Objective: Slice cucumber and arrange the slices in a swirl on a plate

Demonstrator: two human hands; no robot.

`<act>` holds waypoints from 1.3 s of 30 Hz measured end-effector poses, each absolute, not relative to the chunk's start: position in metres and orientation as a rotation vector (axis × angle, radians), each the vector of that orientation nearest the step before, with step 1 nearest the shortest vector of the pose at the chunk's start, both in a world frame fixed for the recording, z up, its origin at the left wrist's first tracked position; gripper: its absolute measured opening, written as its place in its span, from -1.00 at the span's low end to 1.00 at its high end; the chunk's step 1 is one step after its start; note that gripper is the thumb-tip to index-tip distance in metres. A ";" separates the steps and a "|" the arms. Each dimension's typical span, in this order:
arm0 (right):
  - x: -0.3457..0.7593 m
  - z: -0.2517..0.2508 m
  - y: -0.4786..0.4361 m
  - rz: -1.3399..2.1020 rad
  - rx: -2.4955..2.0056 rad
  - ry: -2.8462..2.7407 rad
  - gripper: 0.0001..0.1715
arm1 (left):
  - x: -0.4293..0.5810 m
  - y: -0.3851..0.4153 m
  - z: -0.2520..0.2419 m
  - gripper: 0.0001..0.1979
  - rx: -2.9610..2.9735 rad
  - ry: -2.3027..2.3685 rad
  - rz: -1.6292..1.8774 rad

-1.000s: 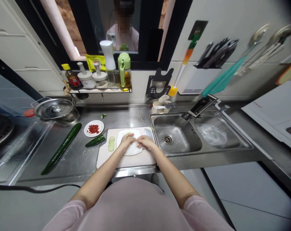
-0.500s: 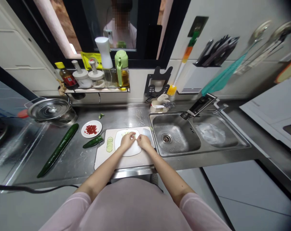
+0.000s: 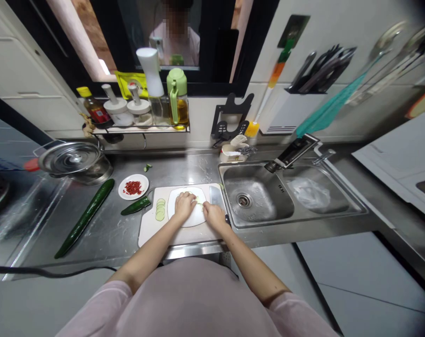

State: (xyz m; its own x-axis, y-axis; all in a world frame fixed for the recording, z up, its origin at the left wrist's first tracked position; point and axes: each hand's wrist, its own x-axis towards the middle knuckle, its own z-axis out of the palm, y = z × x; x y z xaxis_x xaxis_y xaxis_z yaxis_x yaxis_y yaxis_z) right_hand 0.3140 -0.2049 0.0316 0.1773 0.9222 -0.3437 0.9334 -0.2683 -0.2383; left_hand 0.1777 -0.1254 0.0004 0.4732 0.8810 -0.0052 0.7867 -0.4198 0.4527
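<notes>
I'm laying thin cucumber slices [image 3: 198, 200] on the white plate [image 3: 193, 221] on the cutting board [image 3: 152, 232], my left hand [image 3: 184, 205] curled over the plate with its grip hidden, my right hand [image 3: 214, 214] pinching a slice at the right rim, which wants a light touch.

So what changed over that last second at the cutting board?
The right hand drew back slightly towards the person, to the edge of the white plate; the left hand settled flatter over it. The stacked cucumber slices, the whole cucumber and the chilli dish stayed put.
</notes>
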 end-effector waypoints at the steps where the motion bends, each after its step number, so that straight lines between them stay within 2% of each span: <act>1: 0.313 0.032 -0.207 -0.662 2.377 1.884 -0.66 | 0.178 -0.126 0.000 -0.75 2.330 1.398 0.322; 39: 0.307 0.032 -0.222 -0.556 2.240 2.020 -0.62 | 0.183 -0.126 -0.008 -0.74 2.343 1.337 0.346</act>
